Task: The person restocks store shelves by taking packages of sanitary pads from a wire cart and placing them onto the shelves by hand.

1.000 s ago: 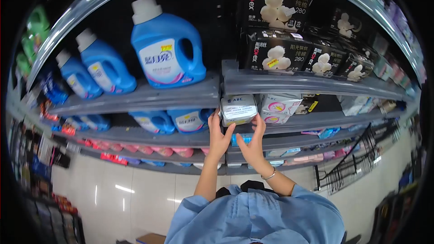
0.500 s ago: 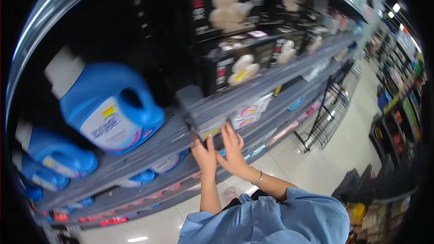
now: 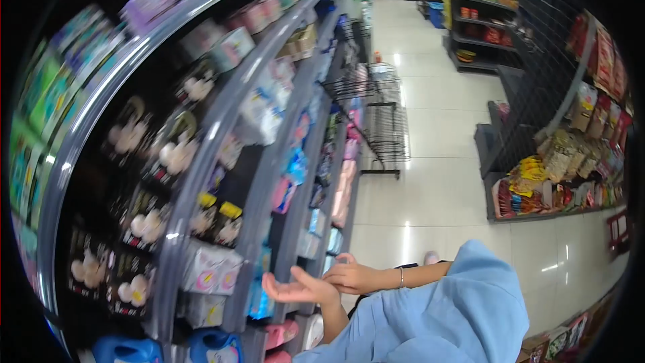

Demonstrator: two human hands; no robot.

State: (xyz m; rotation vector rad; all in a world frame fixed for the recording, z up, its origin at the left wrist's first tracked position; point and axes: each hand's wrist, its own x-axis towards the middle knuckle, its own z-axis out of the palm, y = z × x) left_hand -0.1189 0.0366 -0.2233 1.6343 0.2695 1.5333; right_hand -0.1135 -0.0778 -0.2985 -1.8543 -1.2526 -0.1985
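My left hand [image 3: 295, 289] is held palm up in front of the shelf, its fingers stretched out and nothing in it. Right beside its wrist is my right hand [image 3: 353, 275], with a bracelet [image 3: 402, 277] on that wrist. The right fingers are partly hidden behind the left hand, and those in view look apart and hold nothing. Nearest to the hands on the shelves are white packs with pink print [image 3: 212, 270] and a blue pack [image 3: 262, 289]. Blue jugs [image 3: 125, 349] stand at the lower left.
Black boxes with pale flower-like pictures [image 3: 144, 227] fill the shelf on my left. A black wire rack [image 3: 384, 114] stands in the aisle by the shelf end. Bagged goods [image 3: 561, 154] hang and lie on a display at the right. Pale tiled floor [image 3: 437, 134] runs between.
My view has swung right, away from the blue jugs and along the aisle. The left hand has turned palm up, and my right hand has come against its wrist area.
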